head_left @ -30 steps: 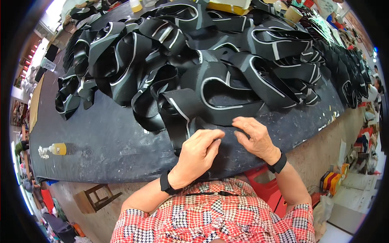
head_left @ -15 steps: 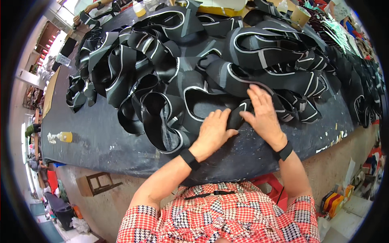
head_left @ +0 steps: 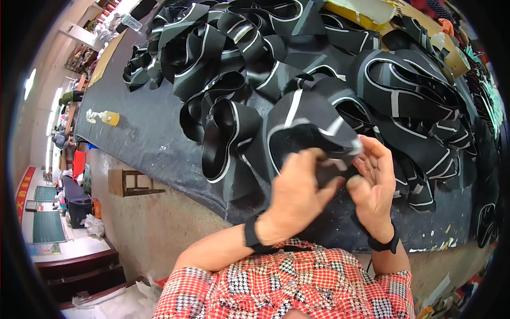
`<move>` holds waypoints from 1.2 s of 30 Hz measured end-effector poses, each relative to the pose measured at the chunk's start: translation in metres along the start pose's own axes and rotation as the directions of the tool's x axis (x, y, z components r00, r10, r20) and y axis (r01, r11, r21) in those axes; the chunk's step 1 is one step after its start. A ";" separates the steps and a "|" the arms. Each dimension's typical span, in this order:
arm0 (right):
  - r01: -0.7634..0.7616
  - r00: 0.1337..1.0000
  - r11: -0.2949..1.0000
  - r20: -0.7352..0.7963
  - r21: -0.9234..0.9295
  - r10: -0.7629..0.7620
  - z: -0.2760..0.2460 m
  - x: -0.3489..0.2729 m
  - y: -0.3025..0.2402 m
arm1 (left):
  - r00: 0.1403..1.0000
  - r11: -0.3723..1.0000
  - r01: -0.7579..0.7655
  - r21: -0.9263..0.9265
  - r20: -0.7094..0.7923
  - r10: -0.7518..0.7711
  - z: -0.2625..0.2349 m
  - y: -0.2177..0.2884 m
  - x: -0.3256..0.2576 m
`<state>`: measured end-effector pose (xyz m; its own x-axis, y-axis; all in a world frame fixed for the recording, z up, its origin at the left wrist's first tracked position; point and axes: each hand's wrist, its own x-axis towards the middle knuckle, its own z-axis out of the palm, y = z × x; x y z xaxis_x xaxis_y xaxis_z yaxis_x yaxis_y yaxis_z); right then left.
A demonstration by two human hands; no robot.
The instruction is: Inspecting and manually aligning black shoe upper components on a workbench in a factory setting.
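Observation:
A looped black band (head_left: 313, 109) of smooth, thick sheet material, with pale grey strips and edging, is raised off the table in front of me. My left hand (head_left: 297, 194), blurred by motion, has its thumb and fingers closed on the band's near edge. At the band's right end is my right hand (head_left: 376, 186), fingers curled and fingertips against the edge. The part between my two hands is partly hidden by fingers. Just left of it stands another black loop (head_left: 241, 119) with the same pale edging.
A heap of similar black bands (head_left: 414, 90) covers the far and right parts of the dark table (head_left: 154, 141). A small bottle of yellow liquid (head_left: 110, 118) lies toward the left. A yellow box (head_left: 366, 11) sits at the back. Beyond the left edge stands a wooden stool (head_left: 133, 182).
Both hands have lifted the band from the table and turned it, so its striped outer side now shows. The view has swung, putting the table's left corner and more floor in sight.

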<state>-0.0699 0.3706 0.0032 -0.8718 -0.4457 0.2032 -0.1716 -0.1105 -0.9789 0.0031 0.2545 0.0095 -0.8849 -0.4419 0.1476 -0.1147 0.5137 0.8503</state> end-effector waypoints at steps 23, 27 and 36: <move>0.059 0.998 0.807 0.017 -0.588 -0.061 0.019 0.013 0.006 | 0.892 0.964 -0.169 -0.205 0.384 0.239 -0.042 -0.042 0.058; 0.467 0.797 0.550 0.059 -0.692 -0.602 0.030 -0.003 0.039 | 0.834 0.935 0.236 -0.267 0.549 -0.054 -0.045 -0.045 0.063; -0.408 0.913 0.909 0.016 0.090 0.408 0.019 0.007 0.014 | 0.767 0.656 0.558 -0.508 0.618 -0.175 -0.041 -0.043 0.048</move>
<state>-0.0692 0.3489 -0.0089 -0.8584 -0.4663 -0.2140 0.2411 0.0014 -0.9705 -0.0156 0.1808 0.0005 -0.9374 0.0257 -0.3474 -0.3401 -0.2833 0.8967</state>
